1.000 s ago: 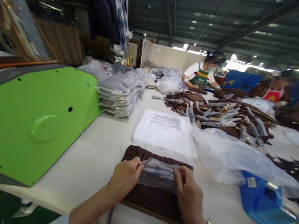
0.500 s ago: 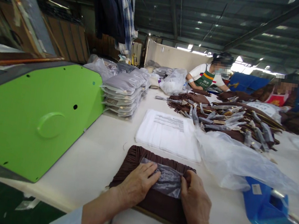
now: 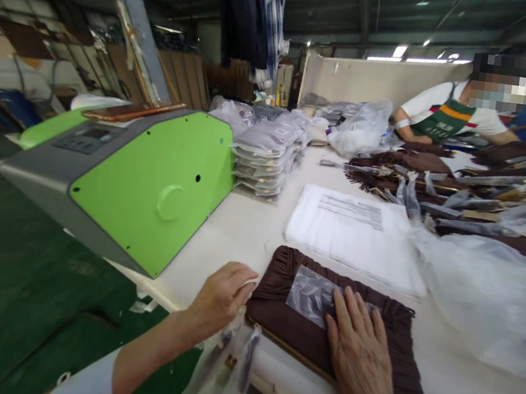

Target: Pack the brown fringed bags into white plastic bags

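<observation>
Head view: the white counter (image 3: 249,230) runs under everything; near edge passes just below the left fingers. Ahead and left of them, a green-sided machine (image 3: 149,183), its small panel unreadable. Far beyond the right fingers, a co-worker in a green apron (image 3: 452,121), cut off below by the goods; apron bears pale lettering, too blurred to read. Nearer, a heap of brown bundles (image 3: 469,197) in plastic strips, cut by the right border. Cloudy loose plastic (image 3: 490,295) right of the right fingers, also cut off. Beyond the left fingers, a stack of grey packets (image 3: 268,156). Just past the fringed bundle, a flat white stack (image 3: 358,240) with dark printed lines, illegible.

Brown fringed bundle (image 3: 294,335) lies flat on the counter, right of the left fingers and under the right ones. Long axis left to right, sinking toward the right; fringe along far edge and right end, smooth side toward the wearer. Right hand (image 3: 361,356) hides part of it; fingers spread flat, pressing a clear plastic piece (image 3: 311,292), partly covered. Left hand (image 3: 222,294) off the left end, fingers pinched narrow on a pale sliver (image 3: 251,280), nature unclear.
</observation>
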Demonstrator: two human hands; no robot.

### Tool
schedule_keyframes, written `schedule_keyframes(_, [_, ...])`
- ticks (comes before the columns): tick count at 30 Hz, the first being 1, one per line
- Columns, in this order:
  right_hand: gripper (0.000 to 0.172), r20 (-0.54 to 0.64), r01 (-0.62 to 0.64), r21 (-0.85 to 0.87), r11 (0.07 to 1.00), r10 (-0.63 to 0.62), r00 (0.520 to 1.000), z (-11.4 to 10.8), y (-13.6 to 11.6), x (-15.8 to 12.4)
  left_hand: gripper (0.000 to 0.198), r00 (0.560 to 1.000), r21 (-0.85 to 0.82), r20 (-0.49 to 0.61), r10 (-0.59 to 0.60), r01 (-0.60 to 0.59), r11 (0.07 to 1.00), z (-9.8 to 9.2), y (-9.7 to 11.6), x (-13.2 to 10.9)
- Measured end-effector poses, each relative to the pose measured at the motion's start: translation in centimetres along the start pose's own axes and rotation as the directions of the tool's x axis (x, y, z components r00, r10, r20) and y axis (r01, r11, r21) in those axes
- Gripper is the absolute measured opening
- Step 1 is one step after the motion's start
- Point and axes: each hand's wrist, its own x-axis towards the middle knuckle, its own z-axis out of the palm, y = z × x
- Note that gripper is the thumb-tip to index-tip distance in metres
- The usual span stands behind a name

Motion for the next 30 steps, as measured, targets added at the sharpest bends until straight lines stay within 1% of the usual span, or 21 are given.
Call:
schedule_keyframes(1, [0.043,0.001,-0.003,0.01,1.0,0.003,1.0,0.0,0.1,0.0,0.02,0.993,-0.003,-0.003,-0.118,0.118,0.993,-0.9,-0.3,-1.8])
schedule_keyframes(2, [0.043,0.002,-0.007,0.018,1.0,0.007,1.0,-0.1,0.1,-0.1,0.019,0.971,-0.01,0.019,-0.236,0.237,0.972,-1.5,-0.5,-3.7])
schedule_keyframes(4, [0.043,0.001,-0.014,0.025,1.0,0.014,1.0,-0.2,0.1,-0.1,0.019,0.892,-0.023,0.092,-0.442,0.446,0.895,-1.6,-0.4,-7.7])
schedule_keyframes(5, [0.043,-0.003,-0.017,0.027,0.999,0.017,1.0,-0.2,0.1,-0.1,0.017,0.856,-0.041,0.131,-0.501,0.51,0.859,-1.2,-0.3,-9.6])
schedule_keyframes(6, [0.044,-0.005,-0.02,0.027,0.999,0.02,1.0,-0.2,0.0,-0.1,0.019,0.821,-0.071,0.127,-0.557,0.568,0.82,-0.5,0.0,-11.2])
schedule_keyframes(8, [0.044,-0.01,-0.024,0.028,0.999,0.025,1.0,-0.1,0.0,-0.1,0.039,0.753,-0.163,0.168,-0.637,0.658,0.735,1.1,0.4,-13.3])
schedule_keyframes(9, [0.043,-0.008,-0.024,0.029,0.999,0.024,1.0,0.0,0.0,-0.1,0.044,0.717,-0.217,0.177,-0.674,0.696,0.684,1.8,0.6,-13.8])
schedule_keyframes(11, [0.043,0.001,-0.019,0.028,0.999,0.018,1.0,0.2,0.1,-0.2,0.037,0.668,-0.317,0.235,-0.706,0.739,0.594,2.6,0.8,-13.8])
schedule_keyframes(12, [0.043,0.003,-0.014,0.025,1.0,0.014,1.0,0.2,0.1,-0.2,0.031,0.658,-0.351,0.262,-0.706,0.746,0.565,2.6,0.7,-13.5])
schedule_keyframes(13, [0.043,0.0,-0.01,0.021,1.0,0.01,1.0,0.2,0.2,-0.2,0.026,0.659,-0.363,0.29,-0.694,0.747,0.558,2.3,0.5,-13.2])
schedule_keyframes(15, [0.042,-0.012,-0.001,0.013,1.0,0.001,1.0,0.2,0.1,-0.2,0.025,0.665,-0.3,0.291,-0.687,0.746,0.595,1.3,-0.2,-12.9])
schedule_keyframes(16, [0.042,-0.021,0.001,0.01,1.0,-0.001,1.0,0.1,0.1,-0.2,0.026,0.671,-0.227,0.252,-0.697,0.741,0.632,0.8,-0.7,-13.0])
schedule_keyframes(17, [0.042,-0.03,0.001,0.008,1.0,-0.001,1.0,0.1,0.0,-0.1,0.028,0.688,-0.141,0.184,-0.702,0.725,0.674,0.3,-1.1,-13.2])
schedule_keyframes(19, [0.042,-0.043,-0.005,0.005,1.0,0.005,0.999,-0.1,-0.1,0.0,0.033,0.759,0.014,0.04,-0.65,0.65,0.76,0.0,-1.9,-13.8])
schedule_keyframes(21, [0.042,-0.041,-0.011,0.003,1.0,0.011,0.999,-0.1,-0.1,0.0,0.039,0.838,0.094,-0.03,-0.544,0.544,0.834,0.5,-2.2,-14.3])
schedule_keyframes(22, [0.042,-0.039,-0.01,0.002,1.0,0.01,0.999,-0.2,-0.1,0.0,0.041,0.857,0.105,-0.037,-0.514,0.515,0.851,1.0,-2.2,-14.5])
schedule_keyframes(23, [0.042,-0.037,-0.007,0.0,1.0,0.007,0.999,-0.2,0.0,0.0,0.042,0.854,0.102,-0.035,-0.519,0.52,0.848,1.6,-2.1,-14.5])
schedule_keyframes(24, [0.042,-0.037,-0.004,-0.002,1.0,0.004,0.999,-0.2,0.0,0.0,0.041,0.833,0.081,-0.027,-0.553,0.553,0.829,2.2,-1.9,-14.4])
schedule_keyframes(27, [0.041,-0.043,0.001,-0.002,1.0,-0.001,0.999,-0.1,0.1,0.0,0.037,0.708,-0.086,0.012,-0.706,0.704,0.705,3.2,-1.1,-13.7])
schedule_keyframes(28, [0.041,-0.043,-0.001,-0.001,1.0,0.001,0.999,-0.1,0.1,0.0,0.036,0.677,-0.146,0.045,-0.735,0.732,0.665,3.1,-0.8,-13.5])
schedule_keyframes(30, [0.041,-0.038,-0.006,0.002,1.0,0.006,0.999,-0.1,0.1,0.0,0.043,0.646,-0.26,0.129,-0.752,0.754,0.604,2.1,-0.3,-12.9])
